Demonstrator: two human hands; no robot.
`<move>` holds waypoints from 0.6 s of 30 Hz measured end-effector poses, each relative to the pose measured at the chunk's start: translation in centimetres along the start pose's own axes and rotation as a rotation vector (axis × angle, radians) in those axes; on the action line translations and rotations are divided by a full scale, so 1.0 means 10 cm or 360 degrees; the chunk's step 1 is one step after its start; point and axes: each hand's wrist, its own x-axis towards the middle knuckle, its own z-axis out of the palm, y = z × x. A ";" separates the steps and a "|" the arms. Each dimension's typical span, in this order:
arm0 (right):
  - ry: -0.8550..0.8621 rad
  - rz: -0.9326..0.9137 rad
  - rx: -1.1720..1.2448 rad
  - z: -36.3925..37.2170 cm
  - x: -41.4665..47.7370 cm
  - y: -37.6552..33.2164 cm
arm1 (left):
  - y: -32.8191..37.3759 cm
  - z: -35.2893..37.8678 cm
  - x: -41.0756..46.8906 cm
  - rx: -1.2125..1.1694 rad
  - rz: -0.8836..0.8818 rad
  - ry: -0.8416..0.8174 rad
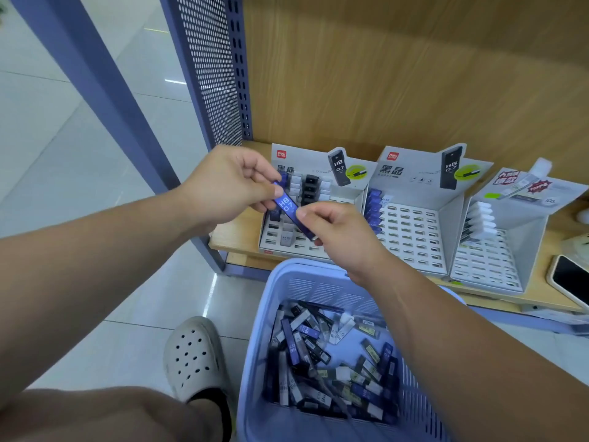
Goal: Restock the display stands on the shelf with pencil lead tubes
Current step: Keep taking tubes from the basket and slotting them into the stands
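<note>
Holding one blue tube [291, 209] between both hands, we see it slanted over the left display stand [306, 212], its white print reading HB 0.7. Our left hand [228, 186] pinches the upper end between thumb and curled fingers, and our right hand [342, 232] pinches the lower part with the thumb on top and the other fingers folded under; both hands are closed on this tube, with no finger spread. The tube is a flat, long, glossy plastic stick. The left display stand is white cardboard with a sloped floor of small rectangular slots, and some blue, white and black tubes stand in its back rows. The middle display stand [414, 231] has the same shape, with a column of blue tubes along its left wall and most slots open. The right display stand [497, 250] carries a row of white tubes at its left side. All three stand on a pale wooden shelf [236, 237] with a wood-grain back panel. Below our hands, a light blue plastic basket [287, 282] with ribbed walls holds a loose heap of lead tubes [331, 355] in black, blue and white. A phone [570, 279] lies at the right edge of the shelf.
</note>
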 end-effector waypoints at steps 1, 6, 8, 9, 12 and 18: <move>0.0067 0.0049 -0.0016 0.02 0.02 0.03 | 0.03 -0.06 0.00 0.0072 0.0019 0.0041; 0.0203 0.0268 -0.0649 -0.05 0.13 0.49 | 0.10 -0.28 0.01 0.0689 0.0220 0.0153; 0.0160 0.0211 -0.0919 -0.08 0.14 0.63 | 0.05 -0.28 -0.01 0.0910 0.0305 0.0115; 0.0135 0.0180 -0.1009 -0.09 0.14 0.67 | 0.00 -0.27 -0.01 0.0984 0.0341 0.0088; 0.0073 0.0116 -0.1191 -0.11 0.17 0.75 | -0.20 -0.18 0.03 0.1091 0.0442 0.0042; 0.0035 0.0028 -0.1313 -0.13 0.16 0.79 | -0.43 -0.05 0.15 0.1201 0.0719 0.0022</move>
